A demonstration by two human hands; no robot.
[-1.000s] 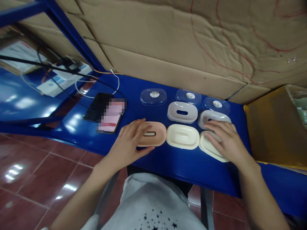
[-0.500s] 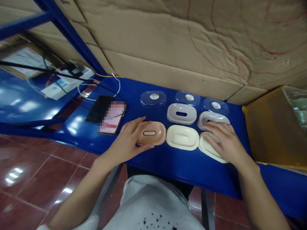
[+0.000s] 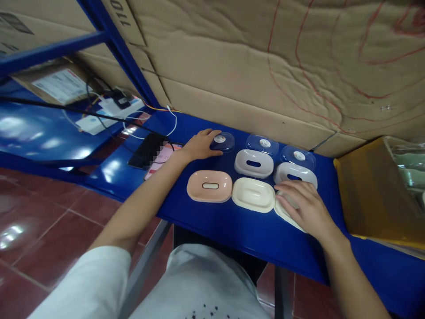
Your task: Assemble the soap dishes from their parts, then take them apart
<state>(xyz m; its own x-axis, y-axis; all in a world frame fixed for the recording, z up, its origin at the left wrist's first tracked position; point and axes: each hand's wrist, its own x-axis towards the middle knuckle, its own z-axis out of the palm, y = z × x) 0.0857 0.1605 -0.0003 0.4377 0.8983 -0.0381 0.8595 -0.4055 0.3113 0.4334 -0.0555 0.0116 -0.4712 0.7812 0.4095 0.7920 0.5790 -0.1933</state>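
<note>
My left hand (image 3: pixel 201 146) reaches around the left end of a clear plastic lid (image 3: pixel 226 142) with a round sticker. Its thumb and fingers are apart; whether they touch the lid is hard to tell. Below lies a peach oval soap dish (image 3: pixel 192 188) with a pale insert in its centre slot. Beside it is a cream oval tray (image 3: pixel 244 195). My right hand (image 3: pixel 303 206), fingers loosely spread, is over a second cream tray (image 3: pixel 282 212) and partly hides it. Two white oval bases (image 3: pixel 241 165) with slots stand behind the trays.
Two more clear lids (image 3: pixel 262 144) lie along the cardboard wall (image 3: pixel 232 93). A cardboard box (image 3: pixel 365 190) with wrapped goods stands at the right. Phones (image 3: pixel 146 150), cables and a power strip (image 3: pixel 99 122) are at the left of the blue table (image 3: pixel 212 221).
My left hand has left the peach soap dish and moved up to the leftmost clear lid. My right hand stays near the right cream tray, with its fingers slightly lower.
</note>
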